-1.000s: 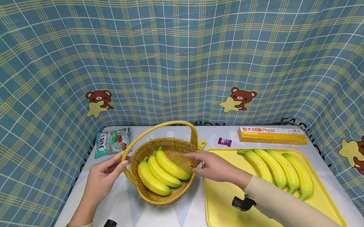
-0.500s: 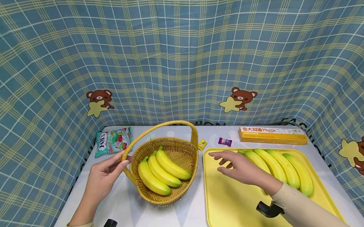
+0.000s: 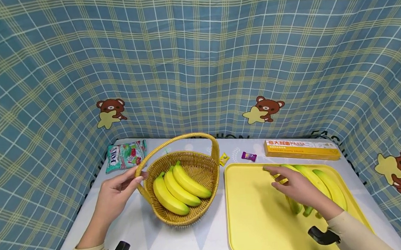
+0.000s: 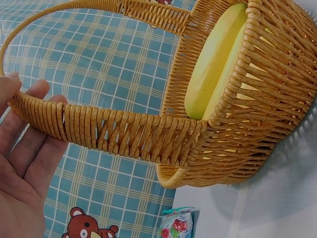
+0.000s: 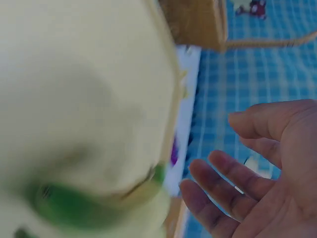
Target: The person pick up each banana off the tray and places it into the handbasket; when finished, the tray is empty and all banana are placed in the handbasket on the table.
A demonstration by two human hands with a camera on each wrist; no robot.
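Observation:
In the head view my left hand [image 3: 115, 192] holds the left side of the handle [image 3: 214, 149] of a woven basket [image 3: 202, 168]. The left wrist view shows the thumb and fingers around that handle [image 4: 133, 131]. Three bananas [image 3: 179, 189] lie side by side in the basket. Over the yellow tray [image 3: 254, 226], my right hand [image 3: 297, 184] hovers with loosely bent fingers and nothing in them. It partly hides several bananas [image 3: 336, 192] on the tray. The right wrist view catches a blurred banana [image 5: 79, 206] below the spread fingers.
A green candy bag [image 3: 126, 155] lies behind the left hand. A yellow wrapped candy [image 3: 224, 159] and a purple one [image 3: 249, 156] sit behind the tray. A pasta box [image 3: 301, 150] lies at the back right. Checked cloth [image 3: 195, 62] hangs around the table.
My right hand has moved right, from the basket's right rim to above the bananas on the tray. The left hand stays on the handle, and the basket has not visibly moved.

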